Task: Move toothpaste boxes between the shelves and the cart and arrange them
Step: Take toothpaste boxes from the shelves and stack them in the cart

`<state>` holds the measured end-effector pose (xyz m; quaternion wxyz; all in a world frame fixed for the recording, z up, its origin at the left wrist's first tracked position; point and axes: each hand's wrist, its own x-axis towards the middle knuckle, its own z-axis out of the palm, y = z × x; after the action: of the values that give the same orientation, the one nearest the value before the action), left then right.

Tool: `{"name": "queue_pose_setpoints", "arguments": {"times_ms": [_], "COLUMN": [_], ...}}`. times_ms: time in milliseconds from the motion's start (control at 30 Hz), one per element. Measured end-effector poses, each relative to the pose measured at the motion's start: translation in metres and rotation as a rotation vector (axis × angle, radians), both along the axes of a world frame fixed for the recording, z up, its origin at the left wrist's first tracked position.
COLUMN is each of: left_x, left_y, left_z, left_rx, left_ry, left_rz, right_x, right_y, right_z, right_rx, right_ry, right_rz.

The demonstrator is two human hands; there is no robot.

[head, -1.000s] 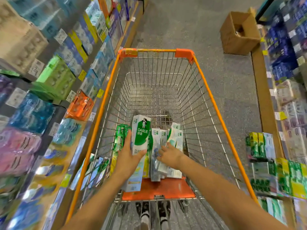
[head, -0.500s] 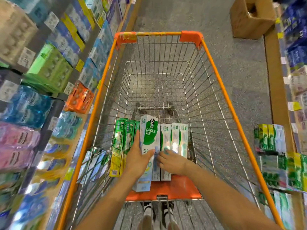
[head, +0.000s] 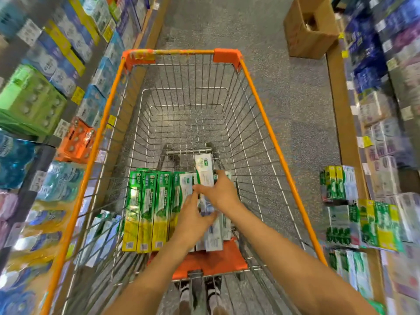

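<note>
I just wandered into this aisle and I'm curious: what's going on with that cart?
A person is sorting toothpaste boxes in an orange-rimmed wire cart standing between stocked shelves. The right hand grips a white box whose far end sticks out past the row. The left hand holds the white boxes beside it. A neat row of green and yellow boxes lies to their left. A cardboard carton sits on the floor ahead.

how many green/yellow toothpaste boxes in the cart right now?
4 visible, side by side at the cart's near left: first, second, third, and a fourth partly behind the left hand. More may be hidden under the hands.
</note>
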<state>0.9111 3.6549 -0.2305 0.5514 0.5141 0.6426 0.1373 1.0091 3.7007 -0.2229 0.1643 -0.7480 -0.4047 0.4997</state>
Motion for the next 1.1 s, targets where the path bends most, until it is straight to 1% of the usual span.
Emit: {"name": "queue_pose_setpoints", "arguments": {"times_ms": [67,133,167,233,300,333,400,567,667,767,867,933,1000,1100], "left_x": [-0.004,-0.014,-0.021,-0.032,-0.039,-0.04,-0.038,-0.033,-0.035,-0.036,-0.035,-0.034,-0.033,-0.025], "left_y": [-0.002,-0.003,-0.002,0.0,0.001,0.002,0.003,0.005,0.005,0.006,0.008,0.011,0.01,0.006], "left_z": [-0.007,-0.021,-0.029,-0.047,-0.057,-0.062,-0.069,-0.084,-0.09,-0.092,-0.091,-0.089,-0.082,-0.049], "left_rx": [-0.026,-0.032,-0.066,-0.186,-0.291,-0.309,-0.302,-0.252,-0.256,-0.267,-0.261,-0.244,-0.23,-0.165], "left_ry": [-0.041,0.017,0.07,0.117,0.097,0.08,0.045,0.043,0.024,0.035,0.024,0.036,0.086,0.164], "left_rz": [0.029,0.137,0.163,0.145,0.11,0.092,0.068,0.087,0.101,0.079,0.058,0.036,0.009,-0.06], "right_x": [0.019,0.036,0.042,0.049,0.05,0.048,0.041,0.029,0.027,0.028,0.034,0.042,0.052,0.077], "right_y": [0.002,0.001,-0.002,-0.006,-0.009,-0.011,-0.013,-0.009,-0.009,-0.009,-0.015,-0.022,-0.029,-0.04], "right_z": [-0.006,-0.019,-0.026,-0.044,-0.059,-0.066,-0.077,-0.096,-0.1,-0.096,-0.089,-0.076,-0.048,0.017], "right_rx": [-0.005,-0.027,-0.053,-0.126,-0.178,-0.187,-0.187,-0.19,-0.191,-0.183,-0.209,-0.2,-0.169,-0.036], "right_ry": [-0.012,0.001,0.015,0.026,0.048,0.06,0.072,-0.002,-0.058,-0.116,-0.001,0.032,0.014,-0.005], "right_rz": [-0.009,-0.096,-0.121,-0.101,-0.086,-0.091,-0.101,-0.022,-0.023,-0.012,-0.065,-0.093,-0.058,-0.065]}}
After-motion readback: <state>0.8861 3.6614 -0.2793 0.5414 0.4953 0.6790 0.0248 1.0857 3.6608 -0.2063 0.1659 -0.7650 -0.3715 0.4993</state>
